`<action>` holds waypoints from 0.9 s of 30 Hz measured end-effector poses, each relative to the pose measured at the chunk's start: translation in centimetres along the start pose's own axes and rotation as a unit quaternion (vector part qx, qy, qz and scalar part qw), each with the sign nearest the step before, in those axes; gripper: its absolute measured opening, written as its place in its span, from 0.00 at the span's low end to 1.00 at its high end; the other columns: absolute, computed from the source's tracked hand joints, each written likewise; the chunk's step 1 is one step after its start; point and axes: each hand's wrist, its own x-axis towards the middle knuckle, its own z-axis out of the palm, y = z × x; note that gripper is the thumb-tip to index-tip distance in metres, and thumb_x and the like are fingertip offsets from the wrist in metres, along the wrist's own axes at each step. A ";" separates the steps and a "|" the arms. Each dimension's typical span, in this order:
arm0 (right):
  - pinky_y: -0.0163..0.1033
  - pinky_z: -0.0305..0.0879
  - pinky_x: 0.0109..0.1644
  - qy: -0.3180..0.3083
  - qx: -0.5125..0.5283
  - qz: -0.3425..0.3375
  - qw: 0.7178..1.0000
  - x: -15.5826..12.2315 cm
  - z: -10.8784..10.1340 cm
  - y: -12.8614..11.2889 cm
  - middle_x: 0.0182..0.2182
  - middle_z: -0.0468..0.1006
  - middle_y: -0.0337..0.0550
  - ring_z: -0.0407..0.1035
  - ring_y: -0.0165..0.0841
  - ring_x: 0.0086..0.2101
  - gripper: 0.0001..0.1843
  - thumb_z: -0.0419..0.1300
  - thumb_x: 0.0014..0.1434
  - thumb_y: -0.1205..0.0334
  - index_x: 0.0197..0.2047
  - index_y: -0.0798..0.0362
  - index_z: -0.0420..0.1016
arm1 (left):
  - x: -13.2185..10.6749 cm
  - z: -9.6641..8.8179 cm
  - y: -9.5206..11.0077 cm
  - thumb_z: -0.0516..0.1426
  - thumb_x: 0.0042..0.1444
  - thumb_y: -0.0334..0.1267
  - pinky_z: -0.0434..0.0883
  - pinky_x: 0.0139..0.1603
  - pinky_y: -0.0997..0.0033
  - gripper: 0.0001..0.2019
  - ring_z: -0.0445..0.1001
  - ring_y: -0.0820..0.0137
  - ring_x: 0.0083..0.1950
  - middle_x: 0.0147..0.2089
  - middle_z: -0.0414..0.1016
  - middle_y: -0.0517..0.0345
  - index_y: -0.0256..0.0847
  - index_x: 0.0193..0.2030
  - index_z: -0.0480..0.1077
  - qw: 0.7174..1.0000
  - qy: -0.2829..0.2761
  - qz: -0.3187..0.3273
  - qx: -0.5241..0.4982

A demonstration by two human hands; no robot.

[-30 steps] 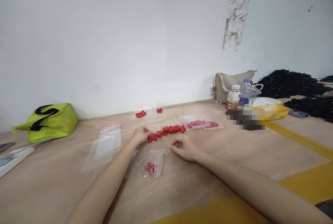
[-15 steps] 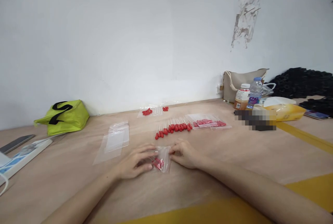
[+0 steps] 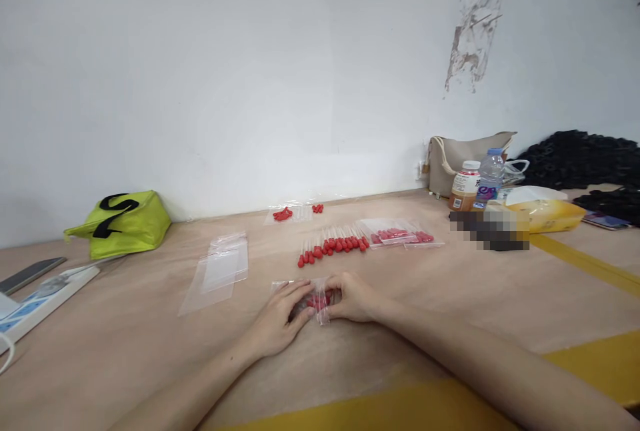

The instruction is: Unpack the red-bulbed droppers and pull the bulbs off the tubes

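Note:
A clear plastic bag [image 3: 323,317] with red rubber bulbs [image 3: 318,301] inside lies on the brown table covering in front of me. My left hand [image 3: 280,319] is curled over the bag's left part, thumb and fingers pinching round it. At the right end, my right hand [image 3: 354,297] grips the plastic between thumb and fingers. Just beyond is a row of droppers [image 3: 340,244] with red bulbs toward me and thin clear tubes pointing away. To their right lie filled bags of droppers [image 3: 395,236]. Flat clear bags [image 3: 220,271] are stacked left of my hands.
Loose red bulbs [image 3: 283,215] lie on plastic by the wall. On the left are a lime-green bag [image 3: 131,224], a phone [image 3: 31,273] and a power strip [image 3: 50,304]. Bottles [image 3: 465,185], a beige bag [image 3: 443,177] and a yellow packet [image 3: 550,215] stand at right.
My left hand has moved right, closer to my right hand, and now covers more of the bag. The red bulbs inside have shifted right, and plastic shows behind my left fingers.

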 end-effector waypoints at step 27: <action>0.31 0.63 0.30 -0.056 0.249 0.205 0.945 -1.6 -6.2 3.5 0.26 0.75 0.40 0.68 0.27 0.26 0.19 0.67 0.35 0.59 0.32 0.58 0.73 | -1.2 -3.1 0.2 0.40 0.58 0.54 0.39 0.62 0.48 0.27 0.29 0.57 0.66 0.66 0.24 0.60 0.57 0.63 0.36 0.966 -0.233 0.034 0.105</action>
